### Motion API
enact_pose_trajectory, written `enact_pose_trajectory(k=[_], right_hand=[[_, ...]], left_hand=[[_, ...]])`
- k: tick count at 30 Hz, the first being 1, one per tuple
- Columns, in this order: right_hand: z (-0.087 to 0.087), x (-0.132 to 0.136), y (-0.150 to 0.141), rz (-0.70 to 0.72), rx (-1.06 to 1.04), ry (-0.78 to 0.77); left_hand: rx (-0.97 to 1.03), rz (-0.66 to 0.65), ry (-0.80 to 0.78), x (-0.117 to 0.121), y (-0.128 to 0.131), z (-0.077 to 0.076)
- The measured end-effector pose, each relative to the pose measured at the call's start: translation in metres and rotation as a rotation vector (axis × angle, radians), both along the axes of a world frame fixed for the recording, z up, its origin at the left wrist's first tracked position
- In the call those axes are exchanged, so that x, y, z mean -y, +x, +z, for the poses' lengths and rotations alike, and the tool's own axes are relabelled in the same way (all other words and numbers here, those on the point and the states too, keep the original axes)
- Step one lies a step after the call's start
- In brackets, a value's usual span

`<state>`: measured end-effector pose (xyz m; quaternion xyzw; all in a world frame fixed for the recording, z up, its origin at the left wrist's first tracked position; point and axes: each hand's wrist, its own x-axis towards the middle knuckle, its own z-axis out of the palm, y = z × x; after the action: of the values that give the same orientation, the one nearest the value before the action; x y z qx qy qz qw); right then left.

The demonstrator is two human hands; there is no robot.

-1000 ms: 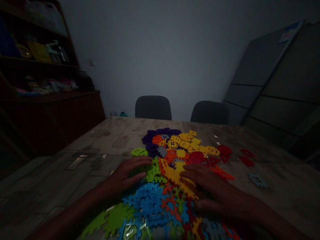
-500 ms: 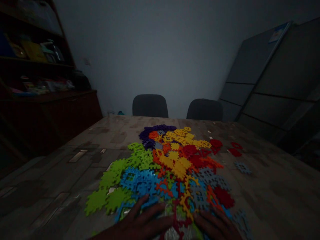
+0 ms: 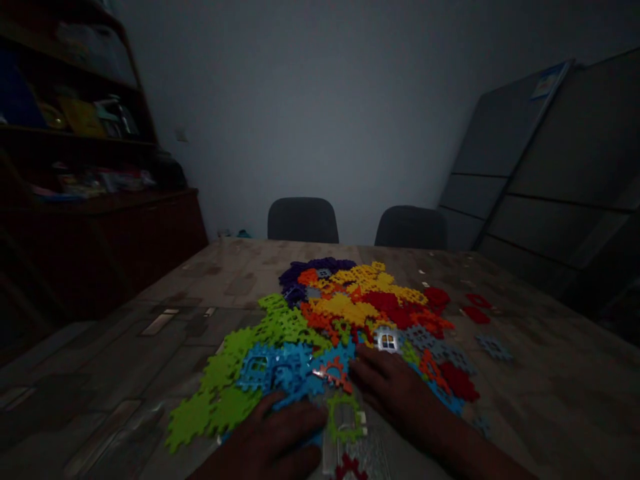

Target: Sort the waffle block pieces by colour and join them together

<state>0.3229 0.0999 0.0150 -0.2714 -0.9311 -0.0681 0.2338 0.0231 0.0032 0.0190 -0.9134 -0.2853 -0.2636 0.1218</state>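
Notched plastic building tiles lie heaped on the table. Near the front, my left hand (image 3: 285, 437) rests over the blue tiles (image 3: 285, 367), fingers stretched out and nothing visibly held. My right hand (image 3: 395, 387) reaches across the middle of the heap with extended fingers on the tiles, beside an orange tile (image 3: 334, 373) and below a grey window tile (image 3: 387, 340). Its fingertips are partly hidden, but no grasp shows. Between the hands lies a light green square frame (image 3: 344, 417). A dark red tile (image 3: 350, 469) sits at the bottom edge.
Green tiles (image 3: 190, 420) spread left. Yellow (image 3: 345, 309), purple (image 3: 330, 265) and red tiles (image 3: 387, 307) lie farther back. Grey tiles (image 3: 493, 347) are at right. Two chairs (image 3: 303, 220) stand beyond the table (image 3: 165, 360); a shelf cabinet (image 3: 150, 227) is at left.
My right hand has moved forward over the heap, and yellow and grey tiles there have shifted away. The green frame between my hands is now uncovered. My left hand has stayed near the front.
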Motion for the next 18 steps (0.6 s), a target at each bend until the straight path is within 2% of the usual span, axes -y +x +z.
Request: enact_pose_trajectory(k=[3,7,10,12,15,18], right_hand=[[0.001,-0.026,0.018,-0.102,-0.131,-0.05],[0.007,-0.064,0.063,-0.419,-0.303,-0.144],[0.003,-0.082,0.089,-0.589,-0.346,-0.173],[-0.003,-0.085,0.093,-0.634,-0.343,-0.2],[-0.013,-0.082,0.082,-0.625,-0.316,-0.258],[-0.018,-0.075,0.061,-0.559,-0.285,-0.3]], left_hand=[[0.117,0.09,-0.061,-0.008,-0.015,-0.005],[0.247,0.252,-0.131,-0.024,-0.04,0.009],[0.263,0.387,-0.122,-0.039,-0.062,0.016],[0.287,0.458,-0.1,-0.048,-0.073,0.014],[0.336,0.532,-0.108,-0.058,-0.078,0.002],[0.313,0.499,-0.186,-0.059,-0.067,-0.011]])
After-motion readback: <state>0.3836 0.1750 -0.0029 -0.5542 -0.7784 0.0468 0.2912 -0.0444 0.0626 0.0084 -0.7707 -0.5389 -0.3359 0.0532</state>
